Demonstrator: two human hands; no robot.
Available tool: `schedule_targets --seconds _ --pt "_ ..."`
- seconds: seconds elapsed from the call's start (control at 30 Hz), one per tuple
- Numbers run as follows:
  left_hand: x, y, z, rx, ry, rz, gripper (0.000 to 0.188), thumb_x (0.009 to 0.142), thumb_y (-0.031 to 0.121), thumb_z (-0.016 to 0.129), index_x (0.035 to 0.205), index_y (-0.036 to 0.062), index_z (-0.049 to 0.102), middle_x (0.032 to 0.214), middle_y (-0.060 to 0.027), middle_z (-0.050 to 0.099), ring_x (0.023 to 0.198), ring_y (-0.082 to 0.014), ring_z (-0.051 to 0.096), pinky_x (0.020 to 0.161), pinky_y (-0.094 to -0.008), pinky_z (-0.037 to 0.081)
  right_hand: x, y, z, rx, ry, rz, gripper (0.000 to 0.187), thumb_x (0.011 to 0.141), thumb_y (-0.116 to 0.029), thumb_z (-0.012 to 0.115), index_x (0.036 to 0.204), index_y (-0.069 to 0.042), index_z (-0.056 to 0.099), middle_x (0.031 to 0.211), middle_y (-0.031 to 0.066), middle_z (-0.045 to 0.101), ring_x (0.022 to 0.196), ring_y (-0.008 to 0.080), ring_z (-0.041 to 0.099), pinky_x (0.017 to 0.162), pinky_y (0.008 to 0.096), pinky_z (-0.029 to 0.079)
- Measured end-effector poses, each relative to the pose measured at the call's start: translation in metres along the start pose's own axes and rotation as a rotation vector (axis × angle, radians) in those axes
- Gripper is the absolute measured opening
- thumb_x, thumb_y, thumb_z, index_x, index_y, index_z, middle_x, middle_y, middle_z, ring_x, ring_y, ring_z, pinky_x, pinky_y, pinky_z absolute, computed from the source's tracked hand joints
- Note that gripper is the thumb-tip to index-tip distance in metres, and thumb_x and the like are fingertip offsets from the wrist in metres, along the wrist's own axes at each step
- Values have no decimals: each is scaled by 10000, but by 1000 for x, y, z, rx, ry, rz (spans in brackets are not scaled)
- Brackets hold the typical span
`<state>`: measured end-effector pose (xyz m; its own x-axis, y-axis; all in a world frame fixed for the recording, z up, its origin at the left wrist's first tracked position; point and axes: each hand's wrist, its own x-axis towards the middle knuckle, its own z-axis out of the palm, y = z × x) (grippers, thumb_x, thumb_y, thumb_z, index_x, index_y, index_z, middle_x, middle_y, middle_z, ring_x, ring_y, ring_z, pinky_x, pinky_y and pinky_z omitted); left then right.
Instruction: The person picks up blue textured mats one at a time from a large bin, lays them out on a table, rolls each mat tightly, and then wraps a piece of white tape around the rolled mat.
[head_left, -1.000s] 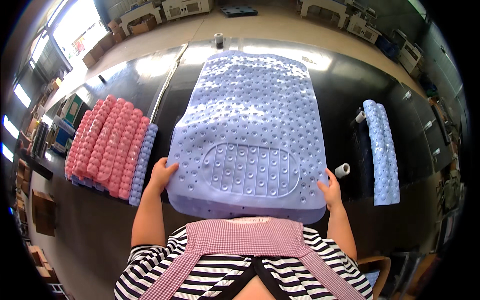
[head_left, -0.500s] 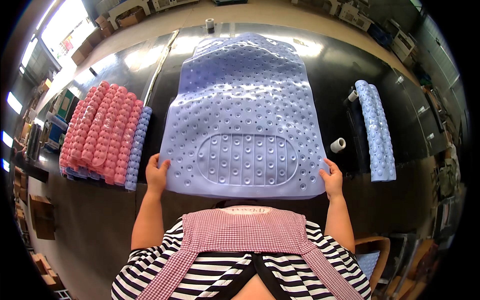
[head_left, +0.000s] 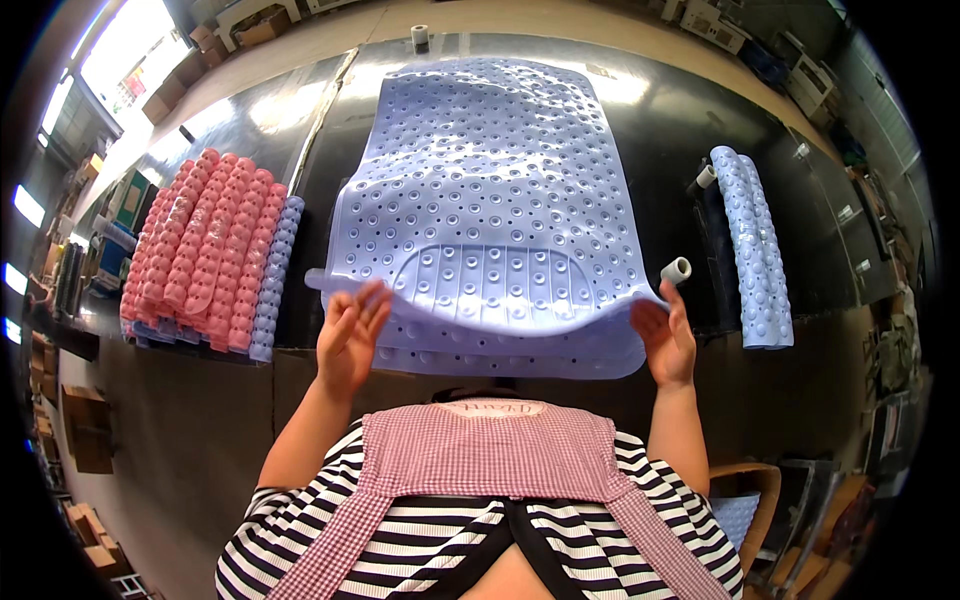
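Note:
A light blue bubbled bath mat (head_left: 490,180) lies lengthwise on the dark table, with an oval ribbed panel toward me. Its near edge is lifted and sags in the middle, above another blue mat layer (head_left: 510,366) underneath. By the left part of that raised edge is my left hand (head_left: 347,338), palm up with fingers apart, not closed on the mat. My right hand (head_left: 668,338) is at the near right corner, thumb raised away from the fingers. Those fingers are partly shaded beside the edge, and they seem to touch it without gripping.
Rolled pink mats (head_left: 205,245) are piled at the left, with a blue roll (head_left: 277,280) alongside. Two blue rolls (head_left: 752,250) lie at the right. White tape-like rolls (head_left: 677,270) stand on the dark table (head_left: 315,200). A carton (head_left: 765,500) is at lower right.
The mat's near edge has risen and moved away from me, exposing the layer below. Both hands have loosened from its corners, the left moving inward. The far part now lies flatter.

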<state>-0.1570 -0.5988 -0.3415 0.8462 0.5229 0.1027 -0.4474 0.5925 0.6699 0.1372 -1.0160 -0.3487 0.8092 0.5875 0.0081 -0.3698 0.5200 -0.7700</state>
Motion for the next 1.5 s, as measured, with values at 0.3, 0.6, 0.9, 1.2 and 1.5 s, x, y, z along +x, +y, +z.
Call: schedule_targets --seconds 0.3,0.6,0.9,1.2,1.5 --pt "81 -56 42 1913 -483 558 602 884 185 735 1448 273 544 1590 -114 394 1477 -414 322 1176 -635 234 58 57 92 -1677 -178 -661 603 918 -211 701 1494 -223 522 1559 136 438 1412 448 408 1183 528 298" --pt "88 -90 39 2240 -237 595 419 975 356 617 1352 173 625 1489 -113 501 1438 -350 384 1189 -615 202 82 89 62 -1719 -247 -942 418 888 -118 684 1303 -164 681 1419 90 588 1398 339 458 1185 513 306" --pt "42 -74 25 2016 -404 689 462 860 356 720 1262 138 652 1281 -50 612 1193 -259 541 1096 -473 354 36 90 97 -1733 -303 -830 412 799 -179 759 1208 -141 720 1163 12 629 1155 236 535 1128 473 331" --pt "5 -85 22 1933 -288 625 292 768 298 796 1046 239 728 1010 25 614 1008 -211 560 936 -416 364 -8 126 89 -1795 -163 -806 430 665 -125 818 1086 -168 743 1084 32 581 1127 266 507 1063 480 344" --pt "14 -77 30 1941 -239 455 264 819 404 767 993 207 734 943 10 608 936 -229 562 881 -407 365 2 110 91 -1883 -308 -611 434 812 -242 767 1225 -131 696 1017 65 640 985 268 621 907 395 472"
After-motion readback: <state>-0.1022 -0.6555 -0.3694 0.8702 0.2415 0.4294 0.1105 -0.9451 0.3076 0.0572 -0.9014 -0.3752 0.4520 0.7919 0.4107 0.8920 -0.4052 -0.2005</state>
